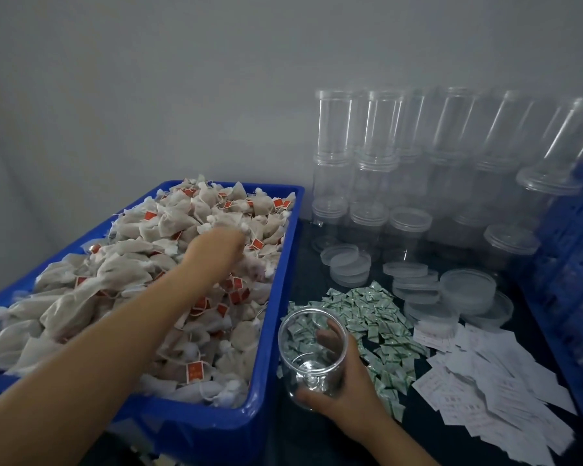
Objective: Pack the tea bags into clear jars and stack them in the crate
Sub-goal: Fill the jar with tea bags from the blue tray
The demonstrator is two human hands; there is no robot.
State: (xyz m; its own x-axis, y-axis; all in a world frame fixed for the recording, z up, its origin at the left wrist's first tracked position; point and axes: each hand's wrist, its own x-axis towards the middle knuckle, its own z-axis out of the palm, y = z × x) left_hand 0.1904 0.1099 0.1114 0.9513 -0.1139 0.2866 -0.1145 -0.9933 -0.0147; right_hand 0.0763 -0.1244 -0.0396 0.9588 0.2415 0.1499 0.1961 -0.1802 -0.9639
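Note:
A blue bin [285, 250] on the left is heaped with beige tea bags [142, 264] that carry red tags. My left hand [217, 247] reaches far into the heap; it is blurred and its fingers are buried among the bags, so its grasp is hidden. My right hand [347, 381] grips an empty clear jar [312, 351] just right of the bin, open mouth tilted toward me. A blue crate [572, 264] stands at the right edge.
Stacked empty clear jars [384, 169] line the wall behind the dark table. Clear lids [414, 280] lie in front of them. A pile of small green-white sachets [371, 317] and loose white paper slips [492, 381] cover the table to the right of the held jar.

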